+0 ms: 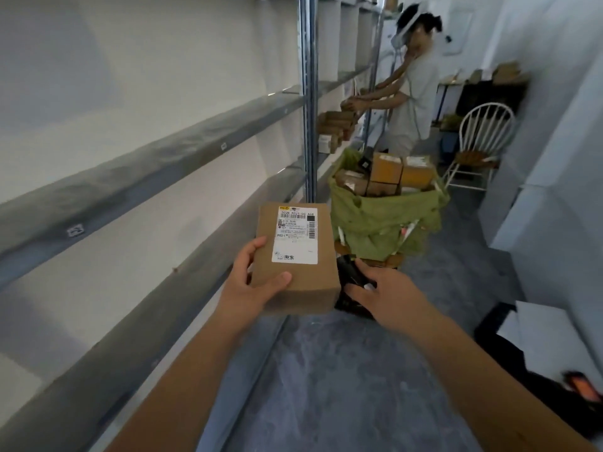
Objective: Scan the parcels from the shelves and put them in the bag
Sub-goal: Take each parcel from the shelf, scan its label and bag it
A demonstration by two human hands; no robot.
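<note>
My left hand (251,282) grips a brown cardboard parcel (295,275) from its left side, thumb on top, white shipping label facing up. Right beside the parcel, my right hand (385,291) holds a black handheld scanner (350,282), partly hidden behind the box. Ahead stands a green bag (388,220), open at the top and holding several brown parcels (386,172). More parcels (336,127) lie on the shelf further down the aisle.
Grey metal shelves (156,158) run along the left wall. Another person (411,93) works at the far shelf behind the bag. A white wooden chair (479,138) stands at the back right. White boxes and a dark object (535,347) sit on the floor at right.
</note>
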